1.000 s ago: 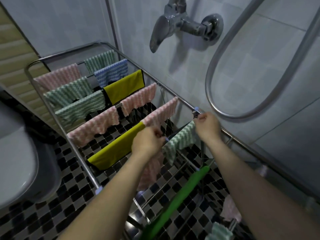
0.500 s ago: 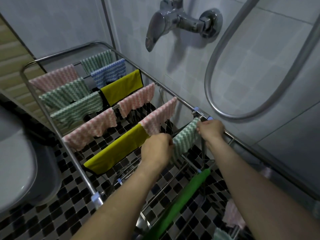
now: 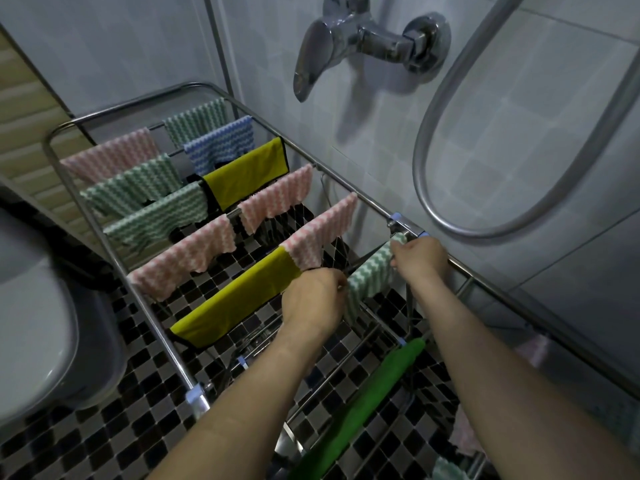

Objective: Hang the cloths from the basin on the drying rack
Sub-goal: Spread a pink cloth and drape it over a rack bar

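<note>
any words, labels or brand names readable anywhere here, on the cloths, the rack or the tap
None. No readable text shows on the hanging cloths such as the green-and-white cloth in both hands, on the drying rack, or on the tap. No label, number or sign shows on the wall tiles either.

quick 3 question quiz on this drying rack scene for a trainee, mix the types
1. True or false: both hands hold the green wavy cloth.
2. Which cloth hangs on the rail directly left of the left hand? A) blue B) yellow C) pink
3. Fill in: the right hand grips the cloth's end beside the rack's ____ side bar, the one by the wall.

Key
1. True
2. B, the yellow cloth
3. right; the bar is part of the rack
</note>
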Available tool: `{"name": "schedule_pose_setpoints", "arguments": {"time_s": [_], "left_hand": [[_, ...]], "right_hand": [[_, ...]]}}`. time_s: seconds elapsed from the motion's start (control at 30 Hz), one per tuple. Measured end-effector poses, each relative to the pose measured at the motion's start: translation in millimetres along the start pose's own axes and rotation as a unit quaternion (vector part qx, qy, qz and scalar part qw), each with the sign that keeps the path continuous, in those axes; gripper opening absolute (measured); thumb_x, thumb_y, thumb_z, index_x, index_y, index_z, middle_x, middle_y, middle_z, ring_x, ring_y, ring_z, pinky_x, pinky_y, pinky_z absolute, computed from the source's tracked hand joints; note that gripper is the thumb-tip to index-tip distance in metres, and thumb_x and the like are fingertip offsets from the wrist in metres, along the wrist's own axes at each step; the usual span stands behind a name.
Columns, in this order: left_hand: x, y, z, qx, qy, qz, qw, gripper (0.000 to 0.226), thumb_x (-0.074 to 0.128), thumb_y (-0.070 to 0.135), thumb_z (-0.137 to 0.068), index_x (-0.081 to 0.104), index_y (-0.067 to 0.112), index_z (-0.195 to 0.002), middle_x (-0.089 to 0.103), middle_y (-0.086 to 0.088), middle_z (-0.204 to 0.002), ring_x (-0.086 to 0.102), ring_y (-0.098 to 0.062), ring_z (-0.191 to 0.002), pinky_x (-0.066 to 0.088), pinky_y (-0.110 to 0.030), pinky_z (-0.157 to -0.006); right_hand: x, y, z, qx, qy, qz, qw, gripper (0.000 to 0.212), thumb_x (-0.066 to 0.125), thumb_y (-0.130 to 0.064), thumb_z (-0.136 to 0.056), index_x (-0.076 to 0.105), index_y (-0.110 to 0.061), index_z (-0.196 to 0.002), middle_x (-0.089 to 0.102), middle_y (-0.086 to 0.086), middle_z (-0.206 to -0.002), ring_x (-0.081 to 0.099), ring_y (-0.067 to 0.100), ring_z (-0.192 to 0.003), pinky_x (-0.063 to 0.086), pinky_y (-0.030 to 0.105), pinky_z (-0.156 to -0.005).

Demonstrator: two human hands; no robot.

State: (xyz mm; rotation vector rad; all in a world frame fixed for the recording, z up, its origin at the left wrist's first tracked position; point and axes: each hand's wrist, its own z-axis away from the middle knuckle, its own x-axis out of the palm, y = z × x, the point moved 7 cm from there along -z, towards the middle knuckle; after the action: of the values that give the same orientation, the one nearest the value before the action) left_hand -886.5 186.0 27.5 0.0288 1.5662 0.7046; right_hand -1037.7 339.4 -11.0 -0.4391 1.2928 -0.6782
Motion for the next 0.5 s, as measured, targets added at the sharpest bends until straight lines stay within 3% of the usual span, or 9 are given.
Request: {"name": "schedule_pose_setpoints", "arguments": {"time_s": [0.1, 0.23, 0.4, 0.5], "left_hand": [[-0.4, 0.5, 1.7, 0.007, -0.006, -0.004, 1.000, 0.019, 0.059, 0.030, -0.093, 0.069, 0.031, -0.109, 0.073, 0.004, -0.097, 0.068, -0.020, -0.082, 0.059, -0.036, -0.069], [-1.7, 1.7, 1.1, 0.009, -0.009, -0.012, 1.000, 0.020, 0.058, 0.029, -0.094, 0.069, 0.031, -0.111, 0.073, 0.005, -0.095, 0.067, -0.018, -0.077, 0.058, -0.033, -0.065], [-2.6, 0.2, 0.6, -0.005, -0.015, 0.013, 1.000, 0.021, 0.059, 0.034, -0.093, 0.067, 0.030, -0.113, 0.073, 0.005, -0.102, 0.068, -0.017, -0.084, 0.059, -0.035, -0.070], [-16.3, -5.5, 4.6, -0.033, -0.038, 0.094, 0.994, 0.015, 0.062, 0.031, -0.092, 0.069, 0.027, -0.104, 0.072, 0.005, -0.101, 0.068, -0.014, -0.085, 0.058, -0.035, -0.076]], "right_hand": [[-4.5, -0.5, -0.4, -0.008, 0.020, 0.019, 1.000, 0.034, 0.059, -0.036, -0.089, 0.076, -0.008, -0.084, 0.075, 0.009, -0.082, 0.069, 0.028, -0.076, 0.045, 0.025, -0.058], [-6.0, -4.2, 0.5, -0.022, 0.041, 0.038, 0.998, 0.033, 0.058, -0.034, -0.092, 0.076, -0.006, -0.088, 0.075, 0.009, -0.082, 0.069, 0.025, -0.075, 0.032, 0.020, -0.050], [-17.7, -9.4, 10.7, -0.038, 0.047, 0.051, 0.997, 0.037, 0.052, -0.037, -0.093, 0.075, -0.009, -0.082, 0.073, 0.008, -0.080, 0.065, 0.027, -0.073, 0.034, 0.022, -0.051], [-27.7, -16.9, 25.1, -0.041, -0.018, -0.021, 0.999, 0.024, 0.055, -0.024, -0.088, 0.073, -0.010, -0.081, 0.071, 0.004, -0.073, 0.062, 0.021, -0.066, 0.039, 0.021, -0.049]]}}
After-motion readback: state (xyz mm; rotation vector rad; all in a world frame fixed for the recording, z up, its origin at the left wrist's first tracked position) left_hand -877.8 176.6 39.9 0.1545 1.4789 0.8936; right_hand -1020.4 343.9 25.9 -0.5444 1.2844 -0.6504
